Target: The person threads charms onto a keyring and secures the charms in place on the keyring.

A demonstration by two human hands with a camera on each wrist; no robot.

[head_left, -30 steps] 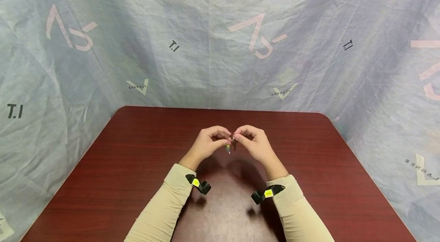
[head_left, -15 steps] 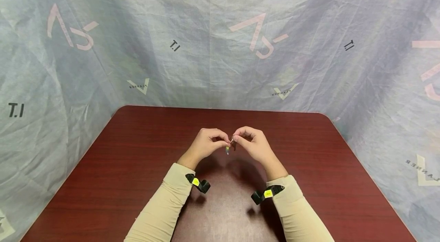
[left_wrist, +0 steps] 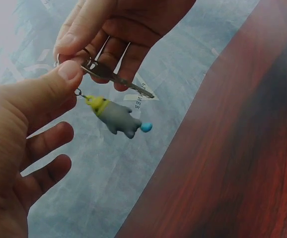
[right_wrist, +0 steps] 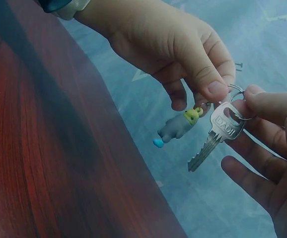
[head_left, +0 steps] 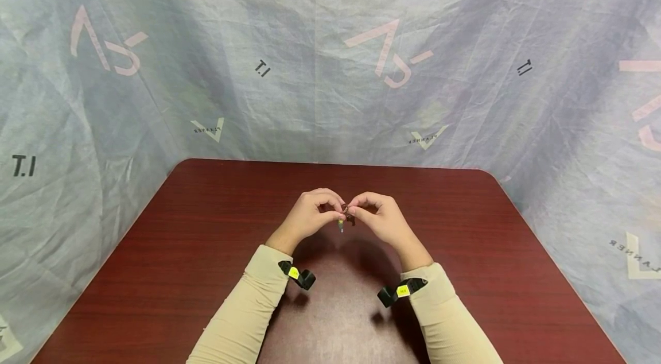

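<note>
Thumb and fingers of my left hand [head_left: 308, 216] pinch a metal key ring [right_wrist: 236, 87] where a small figure charm [left_wrist: 117, 116] is attached. The charm has a grey body, a yellow top and a light blue tip, and dangles below the left fingertips. From the other side my right hand [head_left: 383, 219] pinches the same ring, its thumb close to the left thumb. A silver key [right_wrist: 225, 122] with lettering on its head hangs on the ring between the hands, blade pointing down. Part of the ring is hidden by the fingertips.
Both hands are above a dark red wood-grain table [head_left: 206, 220] with rounded far corners. A pale grey printed cloth [head_left: 310, 105] hangs behind it and along both sides. Each beige sleeve [head_left: 258, 289] carries a black wrist camera [head_left: 307, 279].
Both hands stay close together and shift only slightly. The right fingertips have moved a little to the left, and the key has swung and turned below the ring.
</note>
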